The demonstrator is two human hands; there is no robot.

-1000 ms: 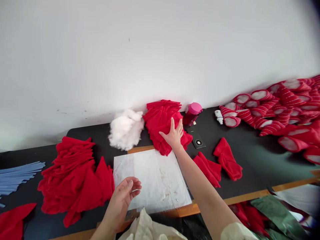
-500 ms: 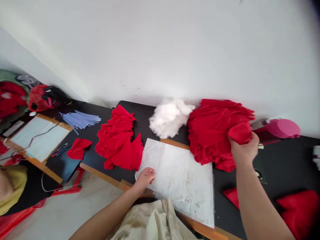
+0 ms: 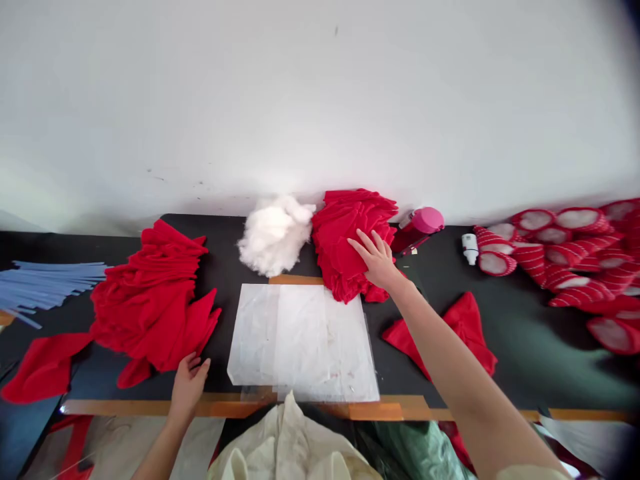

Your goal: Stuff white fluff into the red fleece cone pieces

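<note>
My right hand (image 3: 379, 261) lies flat with spread fingers on a thick stack of red fabric pieces (image 3: 345, 227), near the wall. My left hand (image 3: 190, 381) is at the table's front edge, loosely curved with thumb and fingers apart, and nothing shows in it. Its fingertips are beside the lower corner of another pile of red fabric pieces (image 3: 150, 300); whether they touch it I cannot tell. Between the two piles sits a clump of white stuffing (image 3: 276, 237). A white plastic-covered board (image 3: 305, 343) lies in front of me.
Loose red pieces (image 3: 467, 327) lie under my right forearm, another red piece (image 3: 45, 367) at far left by blue strips (image 3: 50, 283). Right of the stack are a pink-lidded bottle (image 3: 425, 223), a small white bottle (image 3: 470, 248) and striped red stuffed cones (image 3: 575, 260).
The view has swung right, bringing the striped cones into sight. My right hand has let go of a folded red piece and now rests spread on the stack. My left hand has moved left off the board.
</note>
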